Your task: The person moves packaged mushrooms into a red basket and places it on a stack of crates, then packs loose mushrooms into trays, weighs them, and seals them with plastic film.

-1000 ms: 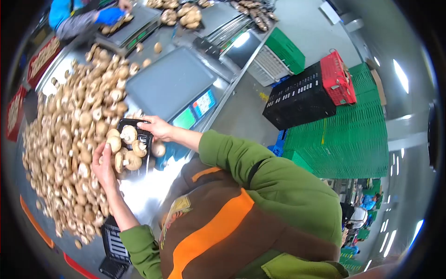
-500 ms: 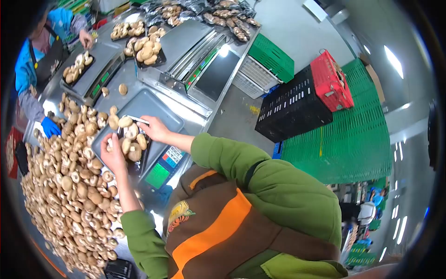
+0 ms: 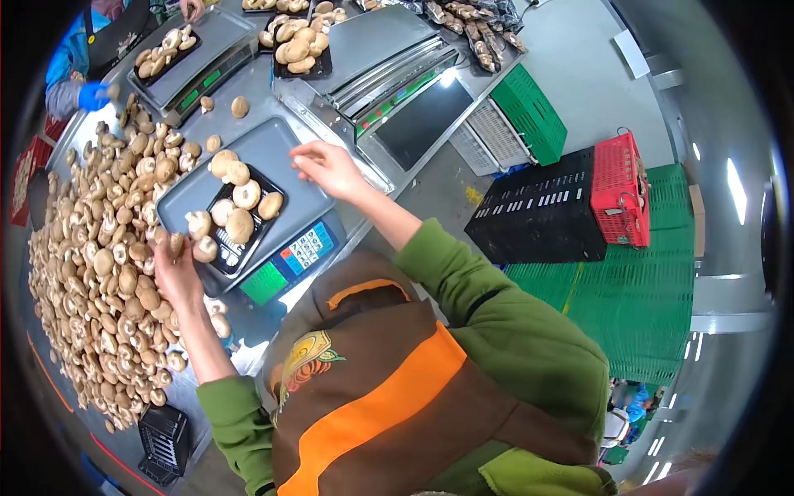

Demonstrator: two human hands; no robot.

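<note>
Loose brown-capped mushrooms lie in a black tray [image 3: 258,240], which sits on the grey pan [image 3: 285,136] of a digital scale. Its green display [image 3: 263,283] faces me. At the pan's left edge, beside the pile, my left hand [image 3: 176,277] has its fingers closed around a mushroom [image 3: 176,243]. My right hand [image 3: 331,169] hovers over the pan's right side, apart from the tray. Its fingers are bent and slightly parted, with nothing visible in them.
A large mushroom heap [image 3: 103,273] covers the table to the left. Ahead stand a wrapping machine [image 3: 389,78], a filled tray [image 3: 302,58] and another scale [image 3: 194,66]. A co-worker's blue glove [image 3: 93,96] is at upper left. Stacked crates [image 3: 538,207] stand at right.
My right hand has drawn back from the mushrooms in the tray, and a white thin item seen at its fingers no longer shows. My left hand has moved from the tray toward the pile.
</note>
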